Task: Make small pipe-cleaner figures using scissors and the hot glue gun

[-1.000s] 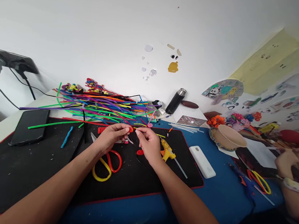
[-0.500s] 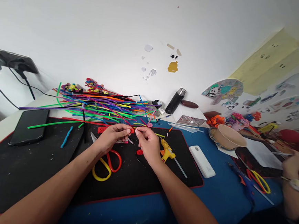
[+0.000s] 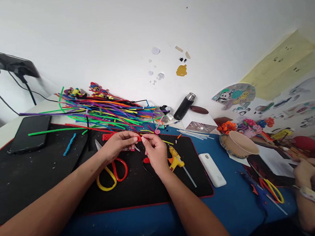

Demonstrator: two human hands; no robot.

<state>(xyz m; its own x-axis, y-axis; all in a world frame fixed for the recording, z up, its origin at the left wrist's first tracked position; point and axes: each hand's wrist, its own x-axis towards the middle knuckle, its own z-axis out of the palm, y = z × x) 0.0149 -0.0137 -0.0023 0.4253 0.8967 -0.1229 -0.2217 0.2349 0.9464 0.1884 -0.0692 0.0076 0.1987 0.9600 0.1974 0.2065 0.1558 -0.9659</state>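
Note:
Over the black mat (image 3: 129, 203), both hands meet at a small red twisted pipe cleaner piece (image 3: 139, 138). My left hand (image 3: 119, 144) pinches its left part between thumb and fingers. My right hand (image 3: 155, 151) is closed at its other end, fingertips nearly touching the left ones. Part of the piece is hidden by the fingers. Scissors (image 3: 105, 189) with one yellow and one red handle lie under the left wrist. Another red coiled piece (image 3: 107, 136) shows behind the left hand, and a third (image 3: 146, 160) by the right palm. A yellow glue gun (image 3: 176, 160) lies right of my right hand.
A heap of coloured pipe cleaners (image 3: 106, 110) lies along the wall. To the left are a phone (image 3: 31, 133) and a blue twisted piece (image 3: 69, 144). On the right: a white power bank (image 3: 212, 169), a bowl (image 3: 242, 143), a black flask (image 3: 185, 106), and another person's hands (image 3: 307, 173).
Both of my hands stay at the red piece with hardly any shift. At the far right, the other person's hands have moved slightly to the left.

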